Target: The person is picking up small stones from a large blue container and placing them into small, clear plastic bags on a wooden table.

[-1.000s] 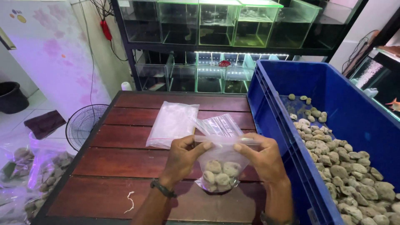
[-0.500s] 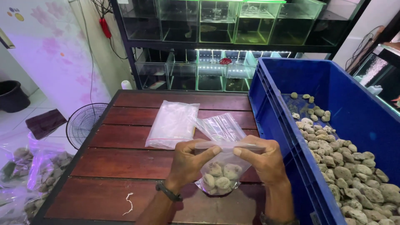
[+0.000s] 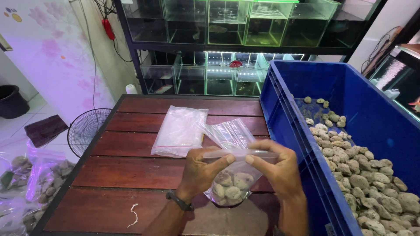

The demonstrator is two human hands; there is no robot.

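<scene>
Fish tanks (image 3: 227, 26) sit behind the red table (image 3: 131, 175). Both hands, left hand (image 3: 202, 171) and right hand (image 3: 276, 168), pinch shut the top of a clear bag of stones (image 3: 232, 181). Next, fingers should press along the whole strip.

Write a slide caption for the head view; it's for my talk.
Both hands, left hand and right hand, pinch a clear bag of stones over a wooden table, beside a blue crate.

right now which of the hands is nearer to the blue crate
Right. The right hand pinches the stone-filled bag's top edge right beside the blue crate wall; the left hand grips the bag's other end, farther from the crate.
</scene>
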